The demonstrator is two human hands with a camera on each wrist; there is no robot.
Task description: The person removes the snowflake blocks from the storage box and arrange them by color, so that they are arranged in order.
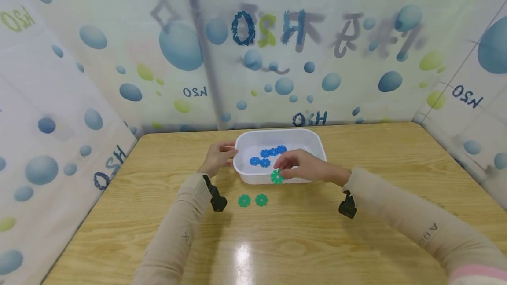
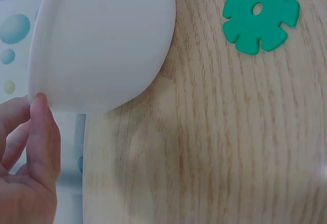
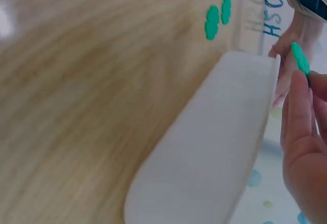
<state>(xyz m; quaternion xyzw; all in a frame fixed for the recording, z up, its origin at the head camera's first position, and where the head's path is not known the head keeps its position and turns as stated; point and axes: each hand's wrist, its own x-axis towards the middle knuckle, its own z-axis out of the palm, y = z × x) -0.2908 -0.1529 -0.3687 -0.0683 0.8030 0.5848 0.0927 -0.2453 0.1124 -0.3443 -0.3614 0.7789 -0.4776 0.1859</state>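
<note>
Hands: left (image 1: 215,157) pinches white tub (image 1: 253,179) holding 5 blue discs (image 1: 264,153), right (image 1: 303,165) pinches green disc (image 1: 277,180).

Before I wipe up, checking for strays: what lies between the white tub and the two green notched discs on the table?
In the head view, only bare tabletop separates the white tub from those green discs.

1. Green notched round plastic discs (image 1: 244,200): one solid colour.
2. Blue notched round plastic discs (image 1: 265,153): solid too.
3. White rounded rectangular plastic tub (image 1: 253,180): plain white.
4. Yellow-brown wooden surface (image 1: 317,232): darker grain streaks.
5. Pale sheet backdrop (image 1: 253,78), far, left and right: blue and lime ovals and lettering; blurred grey strokes on the far side.
6. Beige fabric sleeves (image 1: 400,210): dark marks, pink band (image 1: 479,271) on the right one.
</note>
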